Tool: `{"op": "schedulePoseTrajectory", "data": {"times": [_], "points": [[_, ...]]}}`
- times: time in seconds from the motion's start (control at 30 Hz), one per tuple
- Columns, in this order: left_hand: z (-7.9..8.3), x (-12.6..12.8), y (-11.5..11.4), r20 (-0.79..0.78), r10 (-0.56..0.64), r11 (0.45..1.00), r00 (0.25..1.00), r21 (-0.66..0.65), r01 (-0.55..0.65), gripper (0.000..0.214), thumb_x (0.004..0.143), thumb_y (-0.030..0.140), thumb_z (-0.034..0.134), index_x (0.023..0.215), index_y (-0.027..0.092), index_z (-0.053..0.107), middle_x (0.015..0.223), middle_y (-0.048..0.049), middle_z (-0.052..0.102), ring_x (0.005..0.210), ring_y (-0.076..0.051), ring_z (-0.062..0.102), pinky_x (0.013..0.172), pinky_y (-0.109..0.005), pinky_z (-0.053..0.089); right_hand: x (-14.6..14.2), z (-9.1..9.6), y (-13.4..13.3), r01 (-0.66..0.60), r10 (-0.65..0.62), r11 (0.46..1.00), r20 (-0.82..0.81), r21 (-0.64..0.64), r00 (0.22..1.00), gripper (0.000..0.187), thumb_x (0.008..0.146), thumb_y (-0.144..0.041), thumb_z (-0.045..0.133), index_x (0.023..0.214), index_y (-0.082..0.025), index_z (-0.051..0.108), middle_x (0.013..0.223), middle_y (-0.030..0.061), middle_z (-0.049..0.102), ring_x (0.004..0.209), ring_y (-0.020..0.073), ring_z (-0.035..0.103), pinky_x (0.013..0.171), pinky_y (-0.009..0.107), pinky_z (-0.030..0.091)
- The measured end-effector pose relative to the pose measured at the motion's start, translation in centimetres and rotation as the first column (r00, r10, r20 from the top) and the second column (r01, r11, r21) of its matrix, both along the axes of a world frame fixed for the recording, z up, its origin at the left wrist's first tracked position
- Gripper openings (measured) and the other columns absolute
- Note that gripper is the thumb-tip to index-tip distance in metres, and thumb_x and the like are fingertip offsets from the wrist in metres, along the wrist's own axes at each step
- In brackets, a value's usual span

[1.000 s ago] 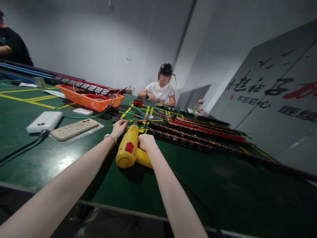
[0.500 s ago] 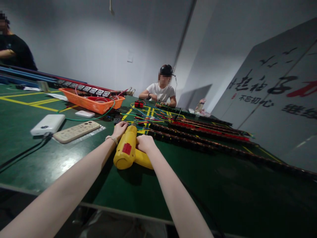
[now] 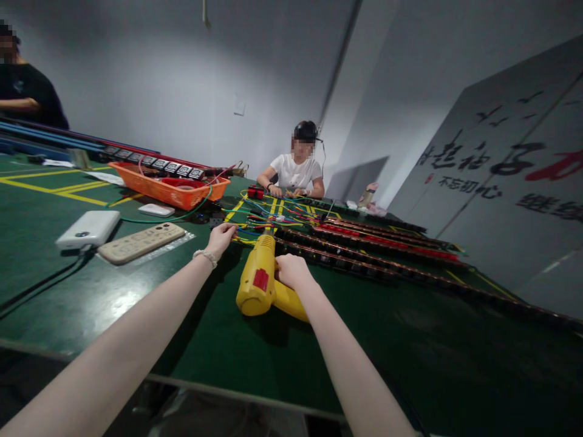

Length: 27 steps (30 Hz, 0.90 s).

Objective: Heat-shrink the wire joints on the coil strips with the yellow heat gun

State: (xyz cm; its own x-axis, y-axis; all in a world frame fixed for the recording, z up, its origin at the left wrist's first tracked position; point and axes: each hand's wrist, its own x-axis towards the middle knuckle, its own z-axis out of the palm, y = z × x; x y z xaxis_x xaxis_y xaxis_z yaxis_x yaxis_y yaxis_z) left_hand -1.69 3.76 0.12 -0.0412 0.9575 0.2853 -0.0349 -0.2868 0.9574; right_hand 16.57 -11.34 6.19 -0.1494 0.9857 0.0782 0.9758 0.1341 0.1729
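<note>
My right hand [image 3: 291,271] is wrapped round the handle of a yellow heat gun [image 3: 257,280] with a red label. The gun lies on the green table [image 3: 136,303] and its nozzle points away from me toward a tangle of coloured wires [image 3: 268,213]. My left hand [image 3: 220,237], a bracelet on its wrist, reaches further left of the gun. Its fingers are curled at the near ends of those wires, and what they grip is too small to make out.
Long dark strips with red parts [image 3: 373,249] run to the right. A remote [image 3: 141,241], a white power bank [image 3: 86,229] and an orange tray [image 3: 168,188] lie at the left. A person in white [image 3: 298,167] sits across; another person [image 3: 22,91] stands at far left.
My right hand has shifted the heat gun to the right and slightly nearer the strips. My left hand stays at the wire ends, now apart from the gun.
</note>
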Motion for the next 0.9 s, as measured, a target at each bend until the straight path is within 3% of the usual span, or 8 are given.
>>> {"op": "schedulePoseTrajectory", "data": {"times": [0.23, 0.47, 0.67, 0.9], "points": [[-0.2, 0.1, 0.0, 0.019, 0.005, 1.0, 1.0, 0.007, -0.005, 0.029, 0.064, 0.036, 0.056, 0.08, 0.012, 0.063, 0.065, -0.0024, 0.059, 0.056, -0.009, 0.051, 0.052, -0.019, 0.039, 1.2, 1.1, -1.8, 0.1, -0.099, 0.993, 0.01, -0.063, 0.995, 0.021, 0.081, -0.024, 0.047, 0.095, -0.018, 0.062, 0.096, 0.0101, 0.063, 0.091, 0.0204, 0.057, 0.075, 0.029, 0.041], [-0.4, 0.2, 0.2, 0.008, 0.013, 1.0, 1.0, 0.013, -0.013, 0.028, 0.065, 0.035, 0.056, 0.079, 0.012, 0.062, 0.065, -0.003, 0.059, 0.054, -0.009, 0.05, 0.051, -0.019, 0.039, 0.8, 1.5, -1.8, 0.147, -0.145, 0.981, 0.027, -0.13, 0.989, 0.028, 0.085, -0.035, 0.048, 0.105, -0.016, 0.054, 0.105, 0.0058, 0.055, 0.091, 0.0165, 0.055, 0.078, 0.037, 0.045], [-0.2, 0.3, 0.1, 0.011, 0.017, 1.0, 1.0, 0.009, -0.017, 0.026, 0.064, 0.034, 0.057, 0.076, 0.012, 0.061, 0.063, -0.003, 0.059, 0.054, -0.009, 0.05, 0.05, -0.019, 0.039, 0.3, 1.2, -1.3, 0.144, -0.142, 0.985, 0.022, -0.094, 0.99, 0.024, 0.084, -0.032, 0.049, 0.1, -0.016, 0.059, 0.101, 0.0088, 0.06, 0.092, 0.0187, 0.056, 0.079, 0.033, 0.043], [-0.5, 0.3, 0.3, 0.004, 0.013, 1.0, 1.0, 0.022, -0.013, 0.025, 0.067, 0.032, 0.053, 0.079, 0.012, 0.061, 0.067, -0.004, 0.06, 0.054, -0.009, 0.051, 0.051, -0.02, 0.04, -1.1, 0.3, 0.6, 0.064, -0.064, 0.998, 0.005, -0.016, 0.998, 0.022, 0.075, -0.023, 0.048, 0.089, -0.017, 0.063, 0.09, 0.01, 0.065, 0.086, 0.0233, 0.061, 0.068, 0.029, 0.044]]}}
